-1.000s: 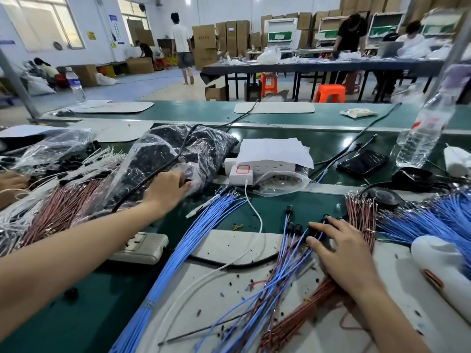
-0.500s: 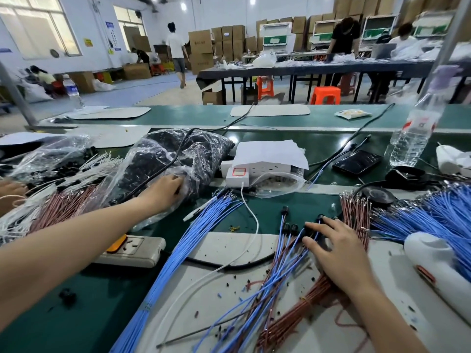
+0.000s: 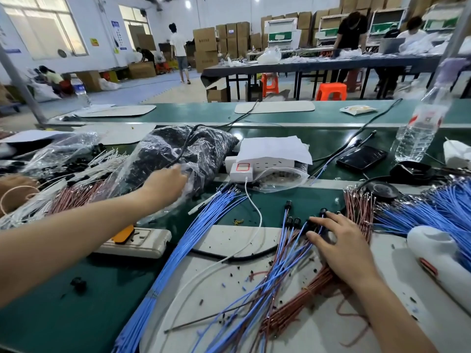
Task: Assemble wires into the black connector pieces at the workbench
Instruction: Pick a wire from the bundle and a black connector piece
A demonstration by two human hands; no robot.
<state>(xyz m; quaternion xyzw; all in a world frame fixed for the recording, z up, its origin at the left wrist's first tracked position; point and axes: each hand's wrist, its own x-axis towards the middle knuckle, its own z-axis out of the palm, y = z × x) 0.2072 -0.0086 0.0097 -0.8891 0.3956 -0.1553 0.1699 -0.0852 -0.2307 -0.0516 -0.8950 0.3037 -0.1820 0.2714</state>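
On the green desk (image 3: 76, 301), left hand (image 3: 165, 182) reaches the clear bag of black connector pieces (image 3: 193, 146), fingers against the film; whether they grip it cannot be determined. Right hand (image 3: 339, 245) lies flat, fingers spread, on blue and brown wires (image 3: 280, 271) tipped with black connectors (image 3: 293, 221), over the white mat (image 3: 224, 240).

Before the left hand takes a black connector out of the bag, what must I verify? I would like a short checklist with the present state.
1. Left hand reaches the bag: ok, it touches the plastic.
2. Anything gripped yet: cannot tell, the fingertips are hidden by plastic.
3. Right hand steadies the wires on the mat: ok, it rests flat on them.
4. Bag free of obstacles: not ok, a black cable lies across it.
5. Blue bundle lies between the hands: ok.
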